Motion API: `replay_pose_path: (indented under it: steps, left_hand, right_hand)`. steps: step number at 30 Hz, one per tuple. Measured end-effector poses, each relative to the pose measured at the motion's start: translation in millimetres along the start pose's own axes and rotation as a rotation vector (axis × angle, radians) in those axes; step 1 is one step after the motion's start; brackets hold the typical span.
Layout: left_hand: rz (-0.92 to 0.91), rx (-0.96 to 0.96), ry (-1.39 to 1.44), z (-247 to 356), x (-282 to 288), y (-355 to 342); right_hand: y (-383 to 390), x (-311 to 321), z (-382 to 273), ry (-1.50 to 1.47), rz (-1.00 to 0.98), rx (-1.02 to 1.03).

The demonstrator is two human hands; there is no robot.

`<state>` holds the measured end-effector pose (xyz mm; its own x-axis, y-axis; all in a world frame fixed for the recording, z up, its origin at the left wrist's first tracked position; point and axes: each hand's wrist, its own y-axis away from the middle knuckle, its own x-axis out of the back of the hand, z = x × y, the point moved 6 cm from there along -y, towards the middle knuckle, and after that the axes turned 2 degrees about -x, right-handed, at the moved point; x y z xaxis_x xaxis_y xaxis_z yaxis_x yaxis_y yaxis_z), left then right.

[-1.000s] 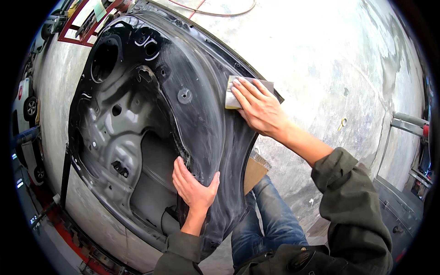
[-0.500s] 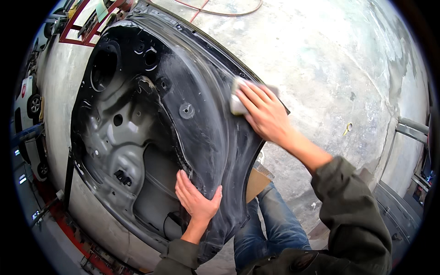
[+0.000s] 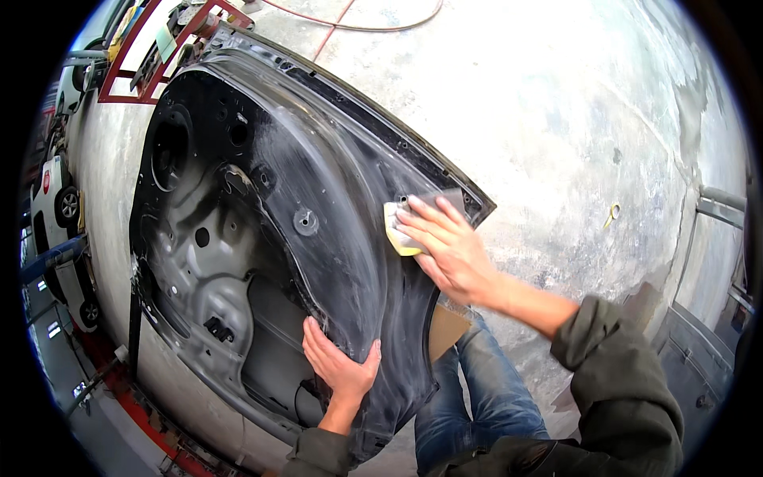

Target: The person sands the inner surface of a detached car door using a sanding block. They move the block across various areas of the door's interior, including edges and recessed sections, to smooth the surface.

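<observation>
A black car door panel (image 3: 334, 230), its surface dulled with whitish scuffs and dust, stands tilted in front of me. My right hand (image 3: 457, 258) presses a grey sanding pad (image 3: 396, 231) with a yellow edge against the panel's right part, near its outer corner. The fingers lie over the pad and hide much of it; its far side is blurred. Down at the rim of the door's large inner opening rests my left hand (image 3: 340, 367). Its fingertips lie on the rim and the thumb is spread apart on the scuffed surface.
A red metal frame (image 3: 127, 100) stands beyond the door at upper left. A red hose (image 3: 373, 29) curves over the concrete floor (image 3: 556, 119). At right lies a small yellow ring-shaped item (image 3: 612, 215). White cars (image 3: 54, 187) are parked far left; brown cardboard (image 3: 447, 331) is by my legs.
My right hand has slid the sanding pad toward me and slightly left along the panel. The view has shifted a little; my left hand stays at the opening's rim.
</observation>
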<state>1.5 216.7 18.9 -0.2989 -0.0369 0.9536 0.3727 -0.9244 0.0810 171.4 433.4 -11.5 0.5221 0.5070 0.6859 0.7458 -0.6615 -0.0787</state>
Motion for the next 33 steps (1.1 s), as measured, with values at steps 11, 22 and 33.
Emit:
replay_pose_path:
  steps: [11, 22, 33]
  left_hand:
    - [-0.038, -0.021, 0.015, 6.9, -10.0, -5.8]
    - [-0.067, -0.065, -0.091, 1.8, -5.3, 2.2]
    - [-0.013, -0.070, -0.050, 2.3, -4.4, -0.7]
  right_hand:
    - [-159.2, -5.2, 2.9, -0.394, 0.516, -0.172]
    - [-120.2, -8.1, -32.3, -0.199, 0.628, -0.186]
    - [-171.8, 20.2, 55.7, 0.033, 0.252, 0.053]
